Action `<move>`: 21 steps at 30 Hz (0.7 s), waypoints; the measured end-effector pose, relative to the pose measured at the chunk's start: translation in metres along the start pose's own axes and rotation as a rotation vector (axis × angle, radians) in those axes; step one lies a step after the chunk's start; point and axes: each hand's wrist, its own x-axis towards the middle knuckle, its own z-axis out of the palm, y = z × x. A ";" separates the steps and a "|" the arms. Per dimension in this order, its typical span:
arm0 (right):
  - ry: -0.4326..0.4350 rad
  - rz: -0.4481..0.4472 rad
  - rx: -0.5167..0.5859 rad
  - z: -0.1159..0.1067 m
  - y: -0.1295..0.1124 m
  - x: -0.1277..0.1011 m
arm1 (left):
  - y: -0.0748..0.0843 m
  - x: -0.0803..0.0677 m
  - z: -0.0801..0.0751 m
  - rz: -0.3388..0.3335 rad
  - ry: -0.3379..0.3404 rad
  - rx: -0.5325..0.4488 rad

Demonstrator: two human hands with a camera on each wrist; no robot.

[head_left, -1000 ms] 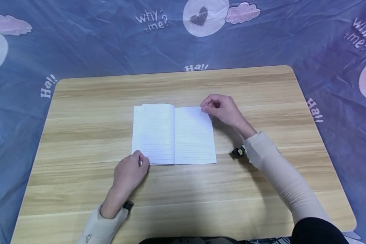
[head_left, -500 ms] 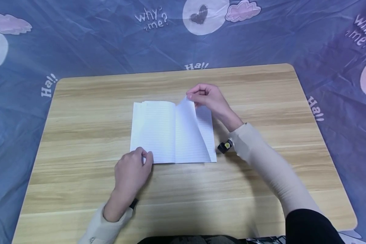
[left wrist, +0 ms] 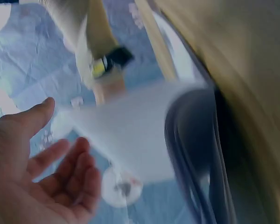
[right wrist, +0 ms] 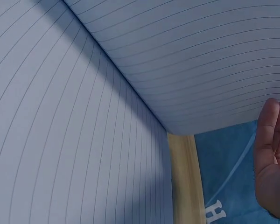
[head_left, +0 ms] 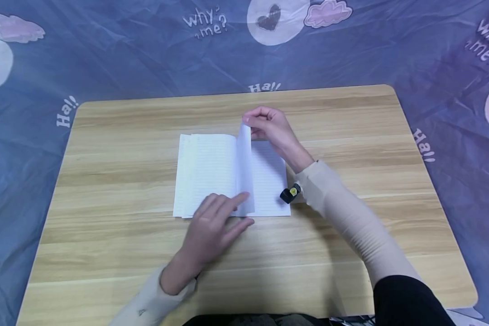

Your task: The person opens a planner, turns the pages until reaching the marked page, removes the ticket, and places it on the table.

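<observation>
A lined notebook [head_left: 212,167] lies spread out on the wooden table, with a loose-edged stack of pages on its left half. My right hand [head_left: 269,127] pinches the top corner of one page [head_left: 245,172], which stands up near the middle fold. In the right wrist view that raised page [right wrist: 196,70] curves away from the flat right-hand page [right wrist: 84,154]. My left hand [head_left: 213,224] has its fingers spread over the notebook's lower edge, index finger close to the foot of the raised page. The left wrist view shows the left hand [left wrist: 51,172] with thumb and fingers apart, holding nothing.
The light wooden table [head_left: 350,136] extends around the notebook on all sides. Behind it hangs a blue patterned cloth [head_left: 146,54]. A small black device with a yellow spot [head_left: 290,193] sits at the right wrist.
The right hand has lifted the right page by its top corner and brought it leftward until it stands upright. The left hand has left the lower left corner, moved right and spread its fingers.
</observation>
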 end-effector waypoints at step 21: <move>0.043 -0.024 -0.099 -0.025 0.013 -0.006 | -0.005 -0.015 0.006 -0.080 0.321 0.042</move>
